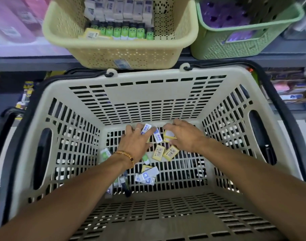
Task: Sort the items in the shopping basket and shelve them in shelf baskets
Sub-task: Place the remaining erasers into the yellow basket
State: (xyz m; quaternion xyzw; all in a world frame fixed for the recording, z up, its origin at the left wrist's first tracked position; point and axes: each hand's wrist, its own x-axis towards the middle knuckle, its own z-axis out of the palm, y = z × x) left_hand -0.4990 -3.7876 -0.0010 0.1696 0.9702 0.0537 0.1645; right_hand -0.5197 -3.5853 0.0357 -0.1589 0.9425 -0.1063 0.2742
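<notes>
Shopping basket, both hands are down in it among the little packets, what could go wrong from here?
1. The shopping basket has a slotted floor; a thin yellow packet might catch in a slot.
2. Blue-and-white packets lie mixed with yellow ones, so the left hand and right hand could grab mixed kinds.
3. The yellow shelf basket already looks crowded.

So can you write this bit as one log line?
stage: picking | left hand: on erasers | right hand: on erasers | place: basket
</notes>
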